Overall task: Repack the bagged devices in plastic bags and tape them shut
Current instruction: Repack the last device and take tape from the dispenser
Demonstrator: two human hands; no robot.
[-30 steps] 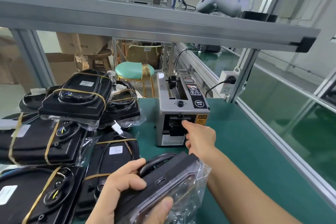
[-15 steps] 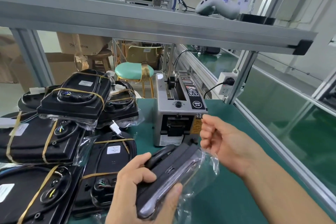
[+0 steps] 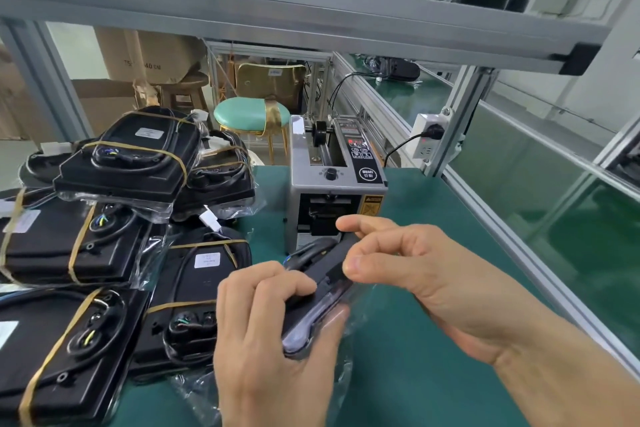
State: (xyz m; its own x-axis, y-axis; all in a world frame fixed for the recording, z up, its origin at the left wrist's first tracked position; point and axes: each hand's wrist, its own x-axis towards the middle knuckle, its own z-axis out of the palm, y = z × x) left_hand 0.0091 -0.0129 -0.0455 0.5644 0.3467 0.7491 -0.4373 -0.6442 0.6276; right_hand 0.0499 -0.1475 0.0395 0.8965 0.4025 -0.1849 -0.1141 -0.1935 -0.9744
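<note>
Head view: left hand (image 3: 273,333) is gripping the flat black rigid device in its slippery clear plastic bag (image 3: 318,291) edgewise above the green bench; right hand (image 3: 398,267) is pinching its upper edge, probably light.

Open green mat (image 3: 450,253) right of grey boxy tape dispenser (image 3: 332,184); stacked black bagged devices (image 3: 121,184) blocking left.

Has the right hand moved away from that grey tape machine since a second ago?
Yes. The right hand was at the tape dispenser mouth; now it has come back toward the person, onto the bagged device that the left hand holds.
</note>
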